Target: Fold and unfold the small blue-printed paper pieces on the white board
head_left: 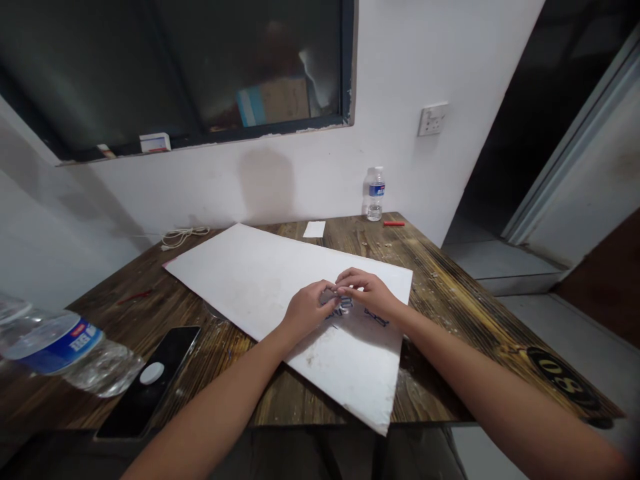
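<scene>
The left hand (pixel 310 312) and the right hand (pixel 367 293) are meeting above a white foam board (pixel 240 280), and together they are hiding most of a small grey piece (pixel 327 297). Only a little of this piece is showing between the fingers, so I cannot tell its shape, its material or which way its long side is pointing. The left fingers (pixel 320 290) are curling down close together over it, and the right fingers (pixel 347 283) are stretching toward them, also close together. I cannot tell if they are really pinching the piece.

The piece is lying near the board's right side, just above dark lettering (pixel 345 310), which the hands are partly covering, so it is hard to read. The board is lying slantwise on a wooden table (pixel 450 320), with its long axis running from the far left to the near right corner, and this corner is sticking out past the table edge.

A black phone (pixel 150 380) is lying on the left of the table, and a plastic water bottle (pixel 65 347) is lying on its side near it, cut off by the picture edge. Behind the board, an upright water bottle (pixel 375 193) is standing beside a small white paper (pixel 314 229).
</scene>
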A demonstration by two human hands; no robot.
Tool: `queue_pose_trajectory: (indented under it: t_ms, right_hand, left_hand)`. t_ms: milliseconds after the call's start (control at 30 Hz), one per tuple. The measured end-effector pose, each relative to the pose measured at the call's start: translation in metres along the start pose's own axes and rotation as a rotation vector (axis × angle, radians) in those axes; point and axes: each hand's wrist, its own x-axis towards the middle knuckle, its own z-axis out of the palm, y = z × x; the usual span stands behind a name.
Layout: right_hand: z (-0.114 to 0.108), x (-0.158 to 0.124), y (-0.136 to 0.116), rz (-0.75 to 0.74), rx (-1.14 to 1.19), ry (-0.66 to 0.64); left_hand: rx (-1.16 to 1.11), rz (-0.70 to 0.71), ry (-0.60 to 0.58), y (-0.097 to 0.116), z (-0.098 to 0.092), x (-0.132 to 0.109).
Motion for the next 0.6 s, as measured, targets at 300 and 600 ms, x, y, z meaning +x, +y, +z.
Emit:
queue_pose_trajectory:
  t_ms: [300,600]
  right_hand:
    - [0.003,0.0,0.002,0.068,-0.129,0.008]
    - [-0.018,-0.005,0.015,0.212,-0.488,-0.179]
  left_hand:
    - [0.022,-0.017,0.075,-0.004,0.001,0.002]
    - [0.013,-0.006,0.111,-0.002,-0.001,0.002]
